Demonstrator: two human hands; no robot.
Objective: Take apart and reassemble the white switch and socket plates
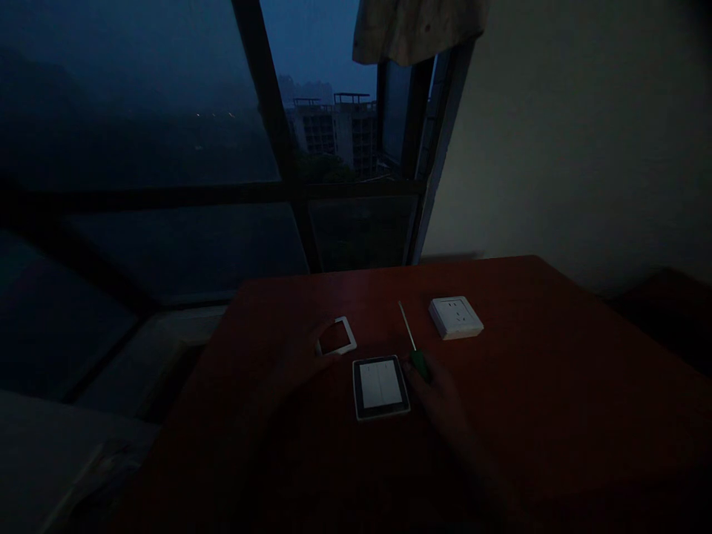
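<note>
My left hand (311, 354) grips a thin white square frame (349, 335) by its left side, its thumb and fingers around the edge. In my right hand (438, 391) is a screwdriver with a green handle (420, 363) and a thin metal shaft (408, 328) that points away from me. Between the hands lies a two-rocker light switch (381, 384) with white keys and a dark border, flat on the table. A white wall socket (457, 317) on a box sits beyond my right hand. Dim light blurs the finger details.
The reddish-brown table (528, 356) reaches towards a dark-framed window (356, 191) at the back. A pale wall (567, 148) rises on the right. A cloth (417, 30) hangs at the top of the window.
</note>
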